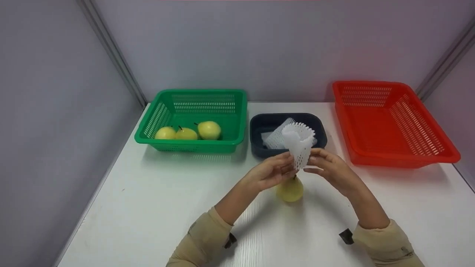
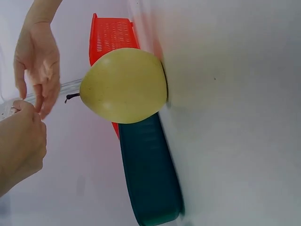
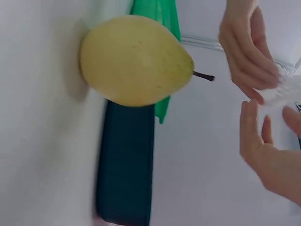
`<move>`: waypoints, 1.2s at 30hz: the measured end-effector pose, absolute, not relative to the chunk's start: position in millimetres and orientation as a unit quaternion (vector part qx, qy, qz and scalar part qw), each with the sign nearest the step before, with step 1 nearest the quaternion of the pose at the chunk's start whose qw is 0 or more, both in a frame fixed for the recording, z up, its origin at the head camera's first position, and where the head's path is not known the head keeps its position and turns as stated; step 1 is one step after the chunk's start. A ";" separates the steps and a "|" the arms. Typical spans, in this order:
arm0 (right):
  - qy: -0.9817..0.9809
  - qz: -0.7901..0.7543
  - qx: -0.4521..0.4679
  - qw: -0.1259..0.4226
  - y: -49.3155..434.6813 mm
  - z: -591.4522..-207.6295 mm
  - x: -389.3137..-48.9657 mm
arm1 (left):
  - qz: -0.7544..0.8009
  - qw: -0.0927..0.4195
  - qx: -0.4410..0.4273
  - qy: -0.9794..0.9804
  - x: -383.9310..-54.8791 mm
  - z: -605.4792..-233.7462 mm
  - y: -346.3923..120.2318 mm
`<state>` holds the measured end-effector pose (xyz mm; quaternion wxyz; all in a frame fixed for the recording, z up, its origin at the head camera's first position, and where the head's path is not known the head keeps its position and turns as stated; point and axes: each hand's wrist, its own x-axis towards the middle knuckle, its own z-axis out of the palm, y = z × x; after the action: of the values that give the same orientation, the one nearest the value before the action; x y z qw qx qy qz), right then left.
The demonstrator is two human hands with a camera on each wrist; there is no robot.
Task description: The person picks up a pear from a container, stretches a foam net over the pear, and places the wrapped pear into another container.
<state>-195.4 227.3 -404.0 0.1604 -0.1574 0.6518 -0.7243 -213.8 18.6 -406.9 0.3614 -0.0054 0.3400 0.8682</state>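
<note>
My left hand [image 1: 271, 171] pinches the lower end of a white foam fruit net [image 1: 300, 142], which stands upright with its scalloped mouth spread at the top. Close to the net's right side is my right hand [image 1: 333, 171], its fingers apart and slightly bent; in the left wrist view this hand [image 2: 40, 66] grips nothing. Below both hands a yellow pear [image 1: 290, 191] stands on the table, stem up. The right wrist view has the pear [image 3: 134, 61] near the camera, with the net [image 3: 282, 89] at the left hand's fingertips.
A green basket [image 1: 193, 146] at the back left contains 3 yellow pears. At the back middle, a dark blue tub [image 1: 259, 150] has more white foam nets in it. To the right is a red basket [image 1: 400, 155]. Pale walls border the white table [image 1: 148, 218].
</note>
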 end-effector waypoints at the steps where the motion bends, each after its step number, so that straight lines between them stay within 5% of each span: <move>1: 0.639 -0.732 -0.150 0.181 227.3 -406.0 -196.2 | 0.867 0.360 0.001 0.344 -213.8 -406.6 19.1; 7: 0.548 -0.779 -0.124 0.278 224.6 -413.2 -197.5 | 0.867 0.355 0.008 0.350 -213.8 -405.5 21.9; 13: 0.490 -0.805 -0.107 0.317 222.2 -415.6 -197.4 | 0.865 0.357 0.006 0.353 -213.6 -406.4 23.3; 28: 0.373 -0.890 -0.060 0.254 226.3 -417.4 -199.5 | 0.857 0.354 -0.024 0.373 -214.0 -413.5 17.1; 36: 0.366 -0.891 -0.050 0.264 230.4 -419.6 -202.2 | 0.845 0.356 -0.018 0.399 -212.6 -420.4 14.9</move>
<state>-202.2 230.4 -419.6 0.2642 -0.0495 0.3661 -0.8909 -212.6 14.9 -420.4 0.3558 -0.0179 0.3992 0.8448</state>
